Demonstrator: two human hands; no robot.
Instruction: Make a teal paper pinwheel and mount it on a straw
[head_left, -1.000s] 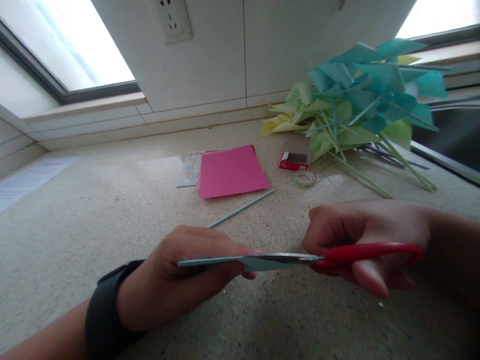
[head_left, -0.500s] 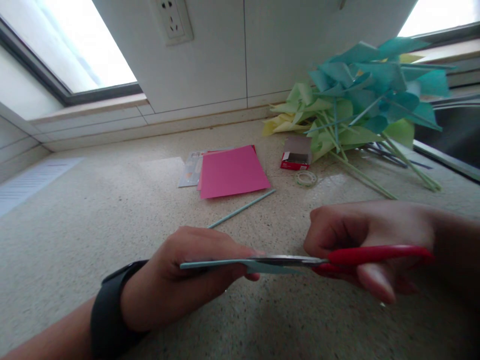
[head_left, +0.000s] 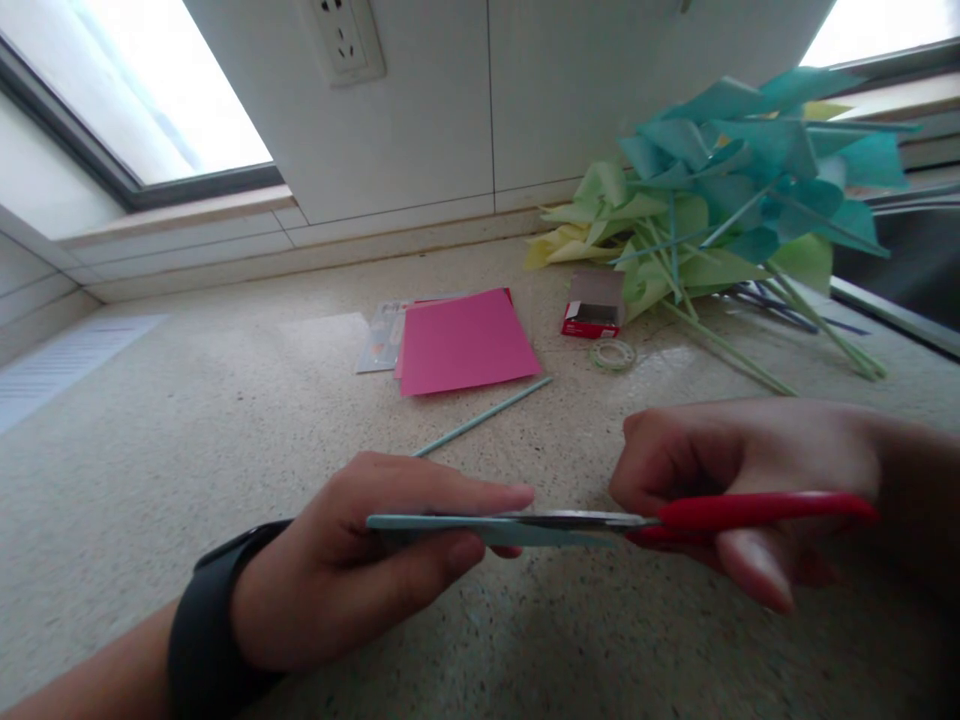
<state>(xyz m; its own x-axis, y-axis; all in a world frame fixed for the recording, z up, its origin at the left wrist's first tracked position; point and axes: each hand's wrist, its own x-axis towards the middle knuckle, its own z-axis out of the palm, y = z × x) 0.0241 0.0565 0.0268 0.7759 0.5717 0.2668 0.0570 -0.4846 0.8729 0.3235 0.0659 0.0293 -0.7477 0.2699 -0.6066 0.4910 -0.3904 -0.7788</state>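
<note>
My left hand (head_left: pixel 382 560), with a black band on its wrist, pinches a sheet of light blue paper (head_left: pixel 435 524) between thumb and fingers. The sheet is seen nearly edge-on, level above the counter. My right hand (head_left: pixel 742 480) is closed round the red handles of a pair of scissors (head_left: pixel 757 508). Their metal blades point left and lie along the paper, reaching the left fingertips. The blades look nearly closed; how far the cut runs cannot be made out. Behind the hands a thin pale blue stick (head_left: pixel 487 415) lies on the counter, partly hidden by my left hand.
Pink paper squares (head_left: pixel 469 345) lie on the speckled counter (head_left: pixel 225 420). An opened small red box (head_left: pixel 592 305) and a roll of tape (head_left: pixel 613 355) are right of them. Blue and green paper pinwheels (head_left: pixel 750 170) are heaped at the back right, by a sink (head_left: pixel 907 260). A printed sheet (head_left: pixel 67 355) lies far left.
My left hand has shifted slightly left, and its forefinger is stretched straighter along the paper. My right hand and the scissors have moved a little to the right.
</note>
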